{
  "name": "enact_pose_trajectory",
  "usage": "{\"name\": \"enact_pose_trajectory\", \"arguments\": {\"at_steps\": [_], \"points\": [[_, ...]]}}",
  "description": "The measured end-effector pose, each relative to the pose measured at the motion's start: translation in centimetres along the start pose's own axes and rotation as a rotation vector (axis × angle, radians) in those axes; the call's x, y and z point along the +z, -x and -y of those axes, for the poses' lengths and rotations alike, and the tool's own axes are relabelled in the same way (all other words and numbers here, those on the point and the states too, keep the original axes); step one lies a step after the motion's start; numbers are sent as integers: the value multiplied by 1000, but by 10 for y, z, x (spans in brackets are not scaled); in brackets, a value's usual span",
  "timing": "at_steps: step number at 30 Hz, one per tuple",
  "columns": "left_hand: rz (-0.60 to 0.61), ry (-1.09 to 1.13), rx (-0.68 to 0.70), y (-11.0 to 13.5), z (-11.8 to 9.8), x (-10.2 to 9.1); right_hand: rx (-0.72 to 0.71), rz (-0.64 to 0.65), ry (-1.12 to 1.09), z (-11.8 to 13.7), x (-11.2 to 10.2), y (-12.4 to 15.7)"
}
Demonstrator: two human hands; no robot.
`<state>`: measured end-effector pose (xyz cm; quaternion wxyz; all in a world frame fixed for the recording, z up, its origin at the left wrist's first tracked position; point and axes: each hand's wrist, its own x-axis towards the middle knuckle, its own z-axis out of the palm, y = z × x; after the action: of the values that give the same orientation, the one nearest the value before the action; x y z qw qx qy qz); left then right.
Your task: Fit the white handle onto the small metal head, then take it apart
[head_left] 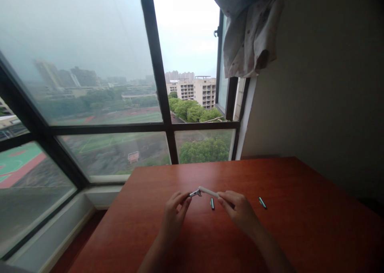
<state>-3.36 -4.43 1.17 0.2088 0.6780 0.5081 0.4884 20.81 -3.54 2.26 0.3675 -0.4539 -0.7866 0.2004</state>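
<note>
Both my hands hover just above a reddish-brown wooden table (300, 209). My right hand (238, 211) pinches the end of a slim white pen barrel (209, 191), which points left. My left hand (175, 213) pinches a small dark and silver pen part (195, 193) at the barrel's left end; the two pieces meet or nearly meet. A short teal pen piece (212, 203) lies on the table between my hands. A second teal piece (262, 202) lies to the right of my right hand.
The table stands against a large dark-framed window (159, 85) looking over buildings, trees and sports courts. A plain wall (324, 85) runs along the right. A bunched pale curtain (249, 29) hangs at the top. A white sill (102, 193) lies to the left.
</note>
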Motion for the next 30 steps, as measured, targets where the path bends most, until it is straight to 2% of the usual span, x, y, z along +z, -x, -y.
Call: {"name": "enact_pose_trajectory", "arguments": {"at_steps": [9, 13, 17, 23, 27, 30], "points": [[-6, 78, -9, -1, -3, 0, -11, -4, -16, 2, 1, -1], [34, 152, -29, -1, -3, 2, -12, 15, -61, 6, 2, -1], [64, 211, -101, 1, -2, 5, 16, -20, -113, 7, 4, -2], [-3, 270, -235, 1, -3, 4, 8, -3, -120, 8, 5, -1], [7, 305, -264, 1, -4, 4, -19, 18, -136, 11, 4, -1], [26, 332, -268, 1, -6, 5, -9, -11, -144, 10, 4, -1]]}}
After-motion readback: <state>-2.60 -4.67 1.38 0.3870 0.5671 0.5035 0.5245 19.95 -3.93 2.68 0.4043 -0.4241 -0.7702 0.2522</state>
